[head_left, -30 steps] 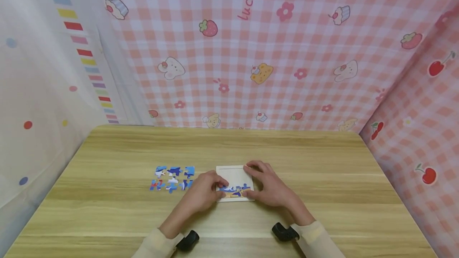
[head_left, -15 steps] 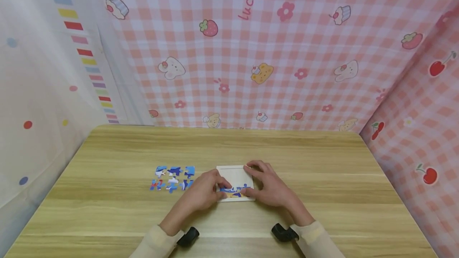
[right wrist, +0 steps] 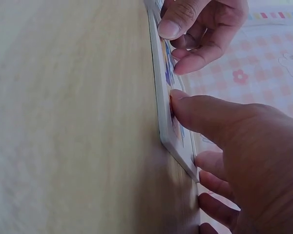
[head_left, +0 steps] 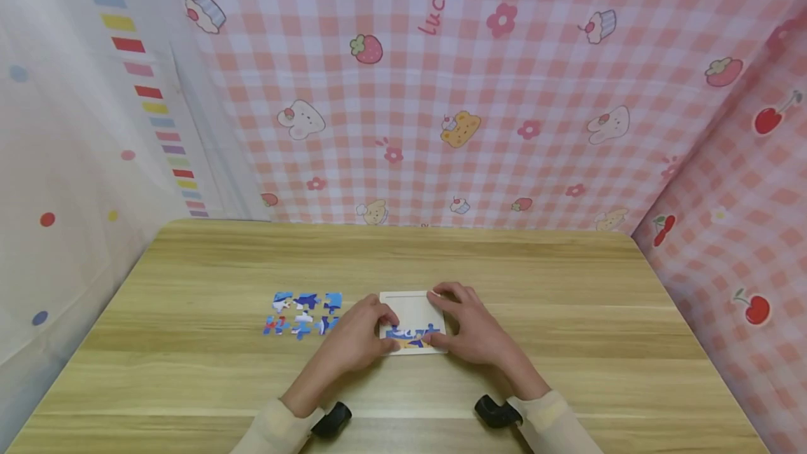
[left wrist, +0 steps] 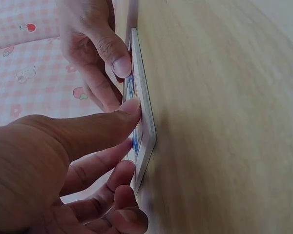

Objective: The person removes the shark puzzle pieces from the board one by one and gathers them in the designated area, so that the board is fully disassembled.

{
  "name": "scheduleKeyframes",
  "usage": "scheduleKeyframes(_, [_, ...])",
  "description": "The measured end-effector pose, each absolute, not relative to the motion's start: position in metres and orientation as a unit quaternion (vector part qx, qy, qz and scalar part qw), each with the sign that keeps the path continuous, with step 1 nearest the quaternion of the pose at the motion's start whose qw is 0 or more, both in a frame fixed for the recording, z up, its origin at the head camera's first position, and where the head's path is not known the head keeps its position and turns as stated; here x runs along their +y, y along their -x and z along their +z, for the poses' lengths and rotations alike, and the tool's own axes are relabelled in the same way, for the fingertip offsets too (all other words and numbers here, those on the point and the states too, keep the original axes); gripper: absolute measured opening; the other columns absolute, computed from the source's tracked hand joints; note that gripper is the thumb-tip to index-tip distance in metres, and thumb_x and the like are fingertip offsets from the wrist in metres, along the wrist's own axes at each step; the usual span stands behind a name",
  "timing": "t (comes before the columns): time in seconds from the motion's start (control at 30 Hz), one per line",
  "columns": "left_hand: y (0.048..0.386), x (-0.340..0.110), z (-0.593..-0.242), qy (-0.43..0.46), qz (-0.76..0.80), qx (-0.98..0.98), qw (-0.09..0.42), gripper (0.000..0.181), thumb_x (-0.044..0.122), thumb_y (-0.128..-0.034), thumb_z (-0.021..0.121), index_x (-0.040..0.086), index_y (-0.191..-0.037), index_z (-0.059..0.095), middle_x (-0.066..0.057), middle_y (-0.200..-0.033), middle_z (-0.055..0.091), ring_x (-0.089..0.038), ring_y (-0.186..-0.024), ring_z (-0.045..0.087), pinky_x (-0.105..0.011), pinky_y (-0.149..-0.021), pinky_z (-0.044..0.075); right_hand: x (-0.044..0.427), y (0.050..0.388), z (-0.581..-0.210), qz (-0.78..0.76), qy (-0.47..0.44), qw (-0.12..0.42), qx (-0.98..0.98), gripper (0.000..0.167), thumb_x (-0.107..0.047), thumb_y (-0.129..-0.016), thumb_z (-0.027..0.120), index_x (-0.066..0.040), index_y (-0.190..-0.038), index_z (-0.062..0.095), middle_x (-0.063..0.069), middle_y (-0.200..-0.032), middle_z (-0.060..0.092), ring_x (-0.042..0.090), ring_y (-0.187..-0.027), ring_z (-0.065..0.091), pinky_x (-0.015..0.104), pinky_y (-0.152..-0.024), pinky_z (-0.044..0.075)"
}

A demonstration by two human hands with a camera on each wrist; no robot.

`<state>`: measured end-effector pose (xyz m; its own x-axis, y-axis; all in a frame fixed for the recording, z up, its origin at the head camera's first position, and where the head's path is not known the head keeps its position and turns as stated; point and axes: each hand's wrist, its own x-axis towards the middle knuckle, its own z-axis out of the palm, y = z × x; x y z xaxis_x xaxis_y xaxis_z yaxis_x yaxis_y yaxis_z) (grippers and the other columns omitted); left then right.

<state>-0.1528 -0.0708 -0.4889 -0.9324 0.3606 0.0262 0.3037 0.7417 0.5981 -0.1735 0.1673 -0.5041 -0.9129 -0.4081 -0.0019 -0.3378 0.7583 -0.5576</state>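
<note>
A white puzzle tray (head_left: 412, 307) lies flat on the table. Blue and orange puzzle pieces (head_left: 416, 343) fill its near part, while the far part shows bare white. My left hand (head_left: 358, 335) is at the tray's left side, with its thumb (left wrist: 129, 108) at the near edge and its index fingertip on the pieces. At the right side, my right hand (head_left: 476, 328) presses its thumb (right wrist: 185, 105) onto the pieces. Its other fingers spread along the tray's far right corner and side. Both hands cover parts of the tray's sides.
Several loose blue, white and red puzzle pieces (head_left: 307, 301) lie in two rows left of the tray, some partly behind my left hand. The wooden table (head_left: 536, 265) ends at a pink checked cloth (head_left: 403, 90) behind and cloths at both sides.
My left index finger moves in over the pieces, then draws back slightly left. My right thumb has slid a little left across them. The tray and loose pieces stay put.
</note>
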Motion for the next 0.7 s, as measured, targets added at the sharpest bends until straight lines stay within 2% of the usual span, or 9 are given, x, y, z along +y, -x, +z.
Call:
scheduleKeyframes(0.13, [0.1531, -0.0701, -0.4899, -0.173, 0.323, 0.929, 0.05, 0.026, 0.017, -0.0792, 0.088, 0.011, -0.099, 0.072, 0.0, -0.095, 0.058, -0.014, -0.087, 0.052, -0.032, -0.08, 0.048, 0.1663, 0.1726, -0.5027, -0.287, 0.196, 0.063, 0.936, 0.071, -0.036, -0.086, 0.083, -0.015, -0.148, 0.055, 0.0, -0.153, 0.046, 0.024, -0.139, 0.04, 0.049, -0.115, 0.04])
scheduleKeyframes(0.3, [0.152, -0.069, -0.4889, -0.171, 0.342, 0.922, 0.061, 0.022, 0.011, -0.079, 0.087, 0.012, -0.092, 0.069, -0.002, -0.09, 0.059, -0.014, -0.081, 0.051, -0.029, -0.074, 0.044, 0.1656, 0.1714, -0.5015, -0.29, 0.198, 0.056, 0.935, 0.07, -0.034, -0.086, 0.084, -0.013, -0.147, 0.057, 0.002, -0.152, 0.047, 0.026, -0.139, 0.041, 0.05, -0.114, 0.041])
scheduleKeyframes(0.4, [0.1513, -0.0681, -0.4876, -0.168, 0.348, 0.92, 0.064, 0.026, 0.009, -0.079, 0.087, 0.01, -0.098, 0.069, -0.002, -0.089, 0.061, -0.014, -0.081, 0.052, -0.028, -0.073, 0.043, 0.1655, 0.1709, -0.5006, -0.291, 0.198, 0.056, 0.934, 0.07, -0.033, -0.086, 0.084, -0.013, -0.147, 0.057, 0.002, -0.152, 0.047, 0.026, -0.14, 0.041, 0.05, -0.115, 0.041])
scheduleKeyframes(0.53, [0.15, -0.067, -0.4867, -0.168, 0.323, 0.93, 0.054, 0.032, 0.015, -0.0795, 0.088, 0.007, -0.106, 0.071, -0.001, -0.091, 0.058, -0.016, -0.088, 0.049, -0.03, -0.078, 0.042, 0.1656, 0.1708, -0.5008, -0.288, 0.199, 0.054, 0.935, 0.069, -0.033, -0.086, 0.083, -0.012, -0.147, 0.057, 0.002, -0.152, 0.047, 0.026, -0.14, 0.041, 0.05, -0.115, 0.041])
scheduleKeyframes(0.7, [0.1491, -0.0664, -0.4872, -0.167, 0.291, 0.941, 0.05, 0.031, 0.024, -0.0803, 0.088, 0.009, -0.102, 0.072, -0.001, -0.093, 0.055, -0.018, -0.092, 0.047, -0.034, -0.079, 0.043, 0.166, 0.1708, -0.5006, -0.288, 0.198, 0.057, 0.935, 0.07, -0.033, -0.086, 0.083, -0.012, -0.147, 0.056, 0.003, -0.152, 0.047, 0.026, -0.14, 0.041, 0.05, -0.116, 0.04])
